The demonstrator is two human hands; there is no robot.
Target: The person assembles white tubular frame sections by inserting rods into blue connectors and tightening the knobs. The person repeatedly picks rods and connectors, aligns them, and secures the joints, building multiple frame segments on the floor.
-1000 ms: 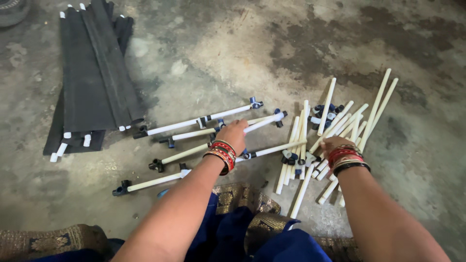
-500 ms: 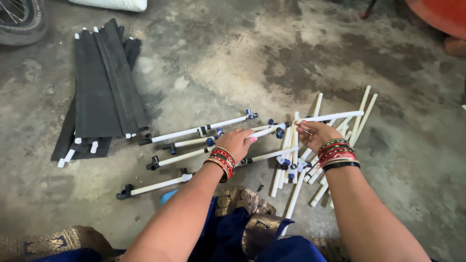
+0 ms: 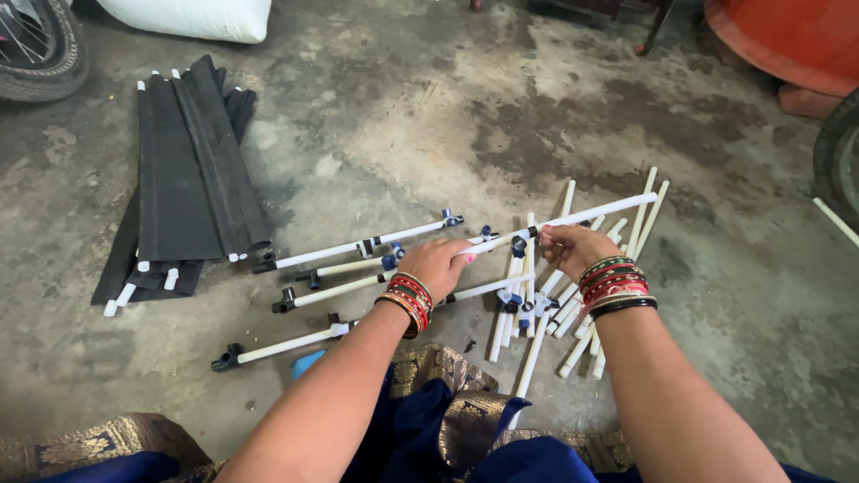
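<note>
My left hand (image 3: pixel 441 262) and my right hand (image 3: pixel 571 248) both grip one white plastic tube (image 3: pixel 595 213) with a dark joint near its middle, held a little above the concrete floor. The tube runs from my left fingers up and right past my right hand. Under my right hand lies a loose pile of white tubes (image 3: pixel 537 304) with blue and black connectors. Left of my left hand lie several assembled white tubes with black end fittings (image 3: pixel 358 249). Both wrists wear red and gold bangles.
A stack of black fabric panels on white rods (image 3: pixel 188 170) lies at the left. A tyre (image 3: pixel 45 54) and a white sack (image 3: pixel 192 16) are at the top left, an orange tub (image 3: pixel 792 40) at the top right, another wheel (image 3: pixel 837 161) at the right edge.
My right hand has lifted one white tube out of the pile and my left hand has come across to grip its other part. The view has tilted up a little.
</note>
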